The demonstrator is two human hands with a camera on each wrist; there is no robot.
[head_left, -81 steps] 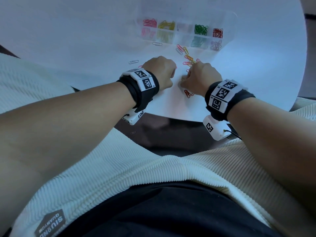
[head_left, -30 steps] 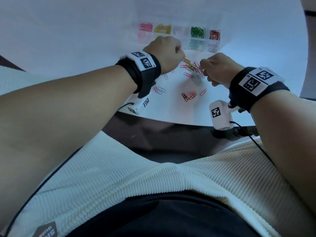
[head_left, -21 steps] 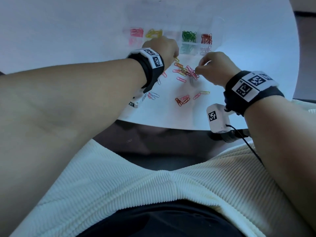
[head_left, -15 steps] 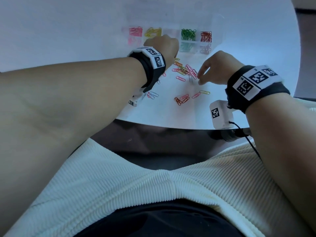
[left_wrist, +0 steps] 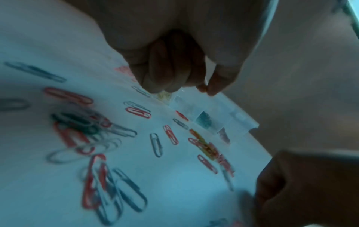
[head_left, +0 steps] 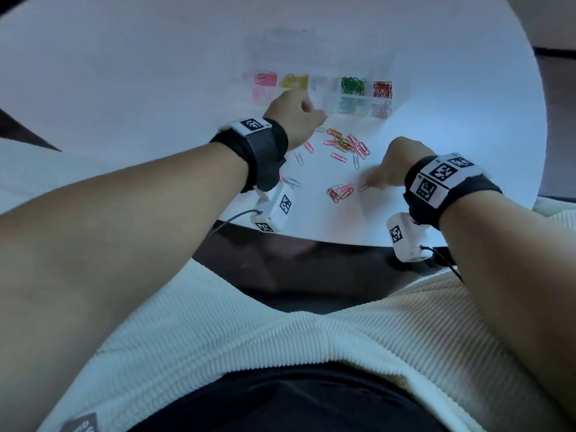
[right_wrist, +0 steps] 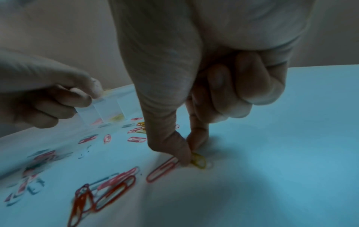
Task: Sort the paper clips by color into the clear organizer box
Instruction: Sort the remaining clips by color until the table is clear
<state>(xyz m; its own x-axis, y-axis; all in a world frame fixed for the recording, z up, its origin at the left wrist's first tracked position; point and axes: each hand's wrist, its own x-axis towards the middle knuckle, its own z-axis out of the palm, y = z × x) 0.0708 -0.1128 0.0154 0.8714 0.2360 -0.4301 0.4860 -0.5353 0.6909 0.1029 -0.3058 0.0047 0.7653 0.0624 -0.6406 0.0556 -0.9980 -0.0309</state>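
Pinching a yellow paper clip (right_wrist: 198, 159) on the worktop (right_wrist: 281, 138), the right hand (right_wrist: 194, 92) works while the left hand (head_left: 293, 115), fingers curled and seemingly empty, hovers over the organizer box (head_left: 402, 85).

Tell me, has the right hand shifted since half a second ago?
Yes. The right hand has dropped toward the person, away from the organizer box, and its fingers now pinch a yellow paper clip on the table.

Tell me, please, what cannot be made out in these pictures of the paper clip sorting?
- Whether the left hand holds a clip: its curled fingers hide it in both views.
- The clear organizer box: washed out by glare in the head view; its walls are barely traceable.
- The yellow clip under the right hand: hidden in the head view, blurred in the right wrist view.
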